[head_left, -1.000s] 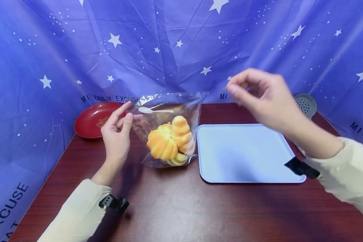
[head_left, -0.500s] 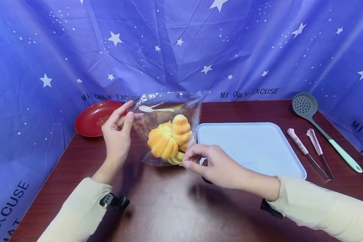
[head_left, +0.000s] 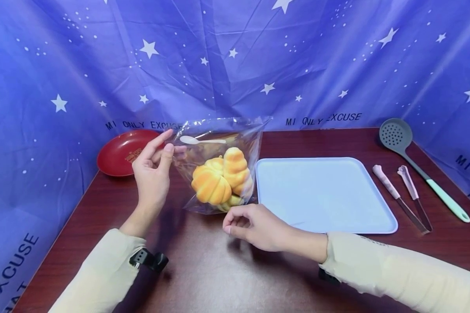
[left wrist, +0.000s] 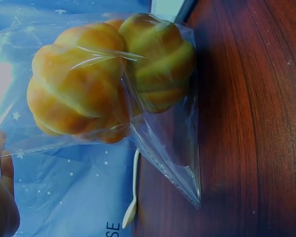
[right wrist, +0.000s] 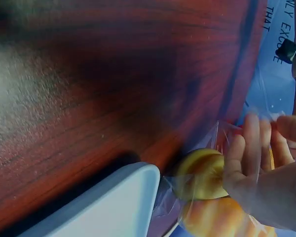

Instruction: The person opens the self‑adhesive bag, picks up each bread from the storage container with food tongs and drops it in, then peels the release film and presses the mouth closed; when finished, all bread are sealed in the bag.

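Upright over the table stands a clear plastic bag [head_left: 219, 127]. It holds a pumpkin-shaped bread [head_left: 210, 184], a twisted bread [head_left: 235, 169] and a smaller yellowish roll [head_left: 230, 203] at the bottom, all looking like bakery pieces. My left hand [head_left: 152, 174] pinches the bag's upper left side between thumb and fingers, forefinger pointing up. Just in front of the bag's lower right corner is my right hand [head_left: 258, 226], fingers loosely curled, with nothing visible in them. The left wrist view shows the breads [left wrist: 79, 84] pressed against the film.
A white spoon [head_left: 203, 141] lies behind the bag, seen through it. Right of the bag sits a pale blue tray [head_left: 325, 195]. Tongs [head_left: 409, 200] and a skimmer [head_left: 423, 169] lie farther right. A red plate [head_left: 117, 153] stands at the back left, before a starry cloth [head_left: 227, 82].
My right hand has come down from above the tray to the bag's lower right corner, then a little farther left and toward me. My left hand and the bag have hardly moved.
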Demonstrator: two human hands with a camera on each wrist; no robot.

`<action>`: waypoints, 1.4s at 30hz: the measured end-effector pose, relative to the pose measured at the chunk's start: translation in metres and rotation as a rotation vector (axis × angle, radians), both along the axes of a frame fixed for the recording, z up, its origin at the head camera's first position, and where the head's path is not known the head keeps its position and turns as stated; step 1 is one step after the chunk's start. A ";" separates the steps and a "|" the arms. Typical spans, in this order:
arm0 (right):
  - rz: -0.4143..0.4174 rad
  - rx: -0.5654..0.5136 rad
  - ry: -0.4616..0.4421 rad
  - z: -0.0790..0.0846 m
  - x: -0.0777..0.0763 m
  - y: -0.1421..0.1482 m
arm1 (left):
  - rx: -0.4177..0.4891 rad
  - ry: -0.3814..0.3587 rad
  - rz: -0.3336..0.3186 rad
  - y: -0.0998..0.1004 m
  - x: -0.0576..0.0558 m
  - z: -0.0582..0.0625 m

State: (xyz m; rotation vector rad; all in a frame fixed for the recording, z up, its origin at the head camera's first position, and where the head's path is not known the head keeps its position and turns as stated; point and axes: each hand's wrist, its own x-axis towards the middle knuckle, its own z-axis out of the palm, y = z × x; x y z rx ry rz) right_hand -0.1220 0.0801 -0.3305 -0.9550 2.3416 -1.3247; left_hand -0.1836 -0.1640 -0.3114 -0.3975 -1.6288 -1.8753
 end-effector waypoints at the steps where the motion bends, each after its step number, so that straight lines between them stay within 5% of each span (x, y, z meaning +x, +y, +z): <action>1: 0.010 0.010 -0.008 0.000 -0.001 0.000 | -0.002 -0.001 0.005 0.000 0.000 0.000; 7: 0.032 0.023 -0.177 0.002 -0.001 -0.003 | -0.026 0.001 0.022 0.000 0.001 0.001; 10: 0.034 0.030 -0.192 0.002 0.000 -0.004 | -0.028 0.001 0.023 0.000 0.001 0.000; 17: 0.087 0.124 -0.024 0.004 -0.002 0.000 | -0.025 -0.001 0.020 0.000 0.002 0.001; 24: 0.236 0.382 0.233 -0.002 -0.002 0.009 | -0.024 -0.009 0.019 0.000 0.003 0.002; 32: 0.187 0.252 0.483 -0.023 -0.005 0.016 | -0.038 -0.013 0.025 0.000 0.002 0.001; 37: 0.123 0.201 0.537 -0.030 -0.005 0.018 | -0.024 -0.014 0.009 0.000 0.003 0.002; 42: 0.102 0.263 0.517 -0.030 -0.003 0.020 | -0.027 -0.006 0.006 0.000 0.002 0.002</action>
